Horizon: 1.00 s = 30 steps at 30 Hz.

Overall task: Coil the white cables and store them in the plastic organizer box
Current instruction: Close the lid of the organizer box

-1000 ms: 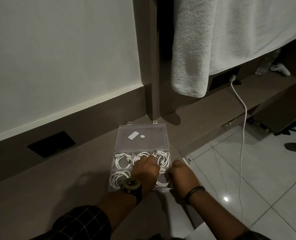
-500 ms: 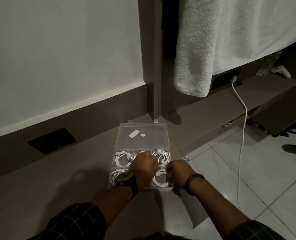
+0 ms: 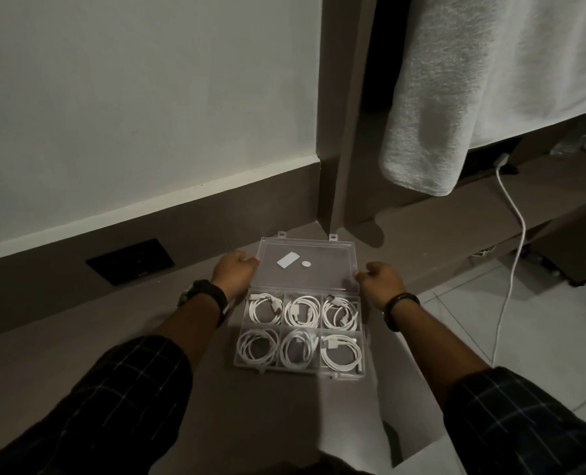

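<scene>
Brown ledge [image 3: 120,341] carries the clear plastic six-compartment organizer box [image 3: 300,332] near its right edge. Left hand [image 3: 235,273] fingers grip the open transparent lid [image 3: 307,265]; coiled white cables [image 3: 301,311] fill all compartments; right hand [image 3: 382,281] grips the lid's opposite side.

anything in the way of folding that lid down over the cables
Nothing visible. The lid lies open behind the box, with the left hand and right hand at its side edges. All six compartments hold coiled cables; whether any rise above the dividers is unclear.
</scene>
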Each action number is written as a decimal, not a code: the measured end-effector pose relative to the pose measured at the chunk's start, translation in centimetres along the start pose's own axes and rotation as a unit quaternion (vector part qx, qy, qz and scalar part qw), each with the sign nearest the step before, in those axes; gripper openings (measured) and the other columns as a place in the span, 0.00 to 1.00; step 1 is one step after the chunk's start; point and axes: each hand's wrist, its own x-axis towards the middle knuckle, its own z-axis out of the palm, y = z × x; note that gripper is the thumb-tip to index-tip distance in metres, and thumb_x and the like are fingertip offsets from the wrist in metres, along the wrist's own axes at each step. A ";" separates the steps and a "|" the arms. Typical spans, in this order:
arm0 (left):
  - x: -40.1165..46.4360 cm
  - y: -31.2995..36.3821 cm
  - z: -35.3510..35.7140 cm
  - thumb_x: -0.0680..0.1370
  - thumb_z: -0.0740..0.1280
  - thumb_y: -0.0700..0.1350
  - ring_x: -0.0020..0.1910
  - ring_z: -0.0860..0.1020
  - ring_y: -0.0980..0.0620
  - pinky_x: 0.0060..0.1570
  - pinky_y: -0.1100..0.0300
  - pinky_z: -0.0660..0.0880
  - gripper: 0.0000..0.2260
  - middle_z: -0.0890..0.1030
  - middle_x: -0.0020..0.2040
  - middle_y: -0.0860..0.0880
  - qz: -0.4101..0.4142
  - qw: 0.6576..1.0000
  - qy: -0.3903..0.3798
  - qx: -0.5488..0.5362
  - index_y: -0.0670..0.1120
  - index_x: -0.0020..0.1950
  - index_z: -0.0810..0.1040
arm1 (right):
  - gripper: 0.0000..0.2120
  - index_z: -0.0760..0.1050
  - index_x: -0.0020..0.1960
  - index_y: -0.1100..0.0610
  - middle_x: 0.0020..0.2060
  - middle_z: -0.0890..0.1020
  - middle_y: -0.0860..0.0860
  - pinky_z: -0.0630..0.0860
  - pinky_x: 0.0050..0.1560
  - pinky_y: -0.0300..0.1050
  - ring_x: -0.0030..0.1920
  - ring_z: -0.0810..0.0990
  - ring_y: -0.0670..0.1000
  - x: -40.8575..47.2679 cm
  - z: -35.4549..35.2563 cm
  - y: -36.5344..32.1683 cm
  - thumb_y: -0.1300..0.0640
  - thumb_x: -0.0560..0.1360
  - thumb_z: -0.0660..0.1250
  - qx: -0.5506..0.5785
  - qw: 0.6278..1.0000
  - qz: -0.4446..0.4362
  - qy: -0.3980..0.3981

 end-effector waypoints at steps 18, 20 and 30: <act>-3.2 0.0 -3.5 0.64 0.49 0.80 0.52 0.81 0.57 0.58 0.57 0.71 0.45 0.84 0.54 0.52 0.044 0.966 -0.103 -0.235 0.49 0.63 0.76 | 0.34 0.82 0.41 0.47 0.46 0.84 0.49 0.75 0.53 0.48 0.49 0.82 0.48 -3.9 -1.0 -2.6 0.25 0.69 0.47 0.237 0.970 -0.061 0.010; -5.4 -0.7 -3.7 0.67 0.50 0.78 0.51 0.82 0.58 0.57 0.58 0.71 0.39 0.85 0.50 0.54 0.069 0.973 -0.107 -0.191 0.50 0.56 0.81 | 0.33 0.81 0.46 0.46 0.49 0.82 0.48 0.72 0.52 0.44 0.50 0.79 0.44 -5.8 -1.3 -1.7 0.26 0.69 0.45 0.176 0.977 -0.121 -0.006; -11.9 -8.5 -0.8 0.82 0.60 0.48 0.73 0.63 0.40 0.73 0.49 0.56 0.18 0.69 0.71 0.36 0.291 0.865 -0.114 0.392 0.37 0.65 0.74 | 0.22 0.70 0.67 0.53 0.74 0.62 0.55 0.51 0.73 0.43 0.75 0.56 0.53 -12.1 3.0 7.4 0.43 0.77 0.57 -0.285 0.900 -0.318 -0.086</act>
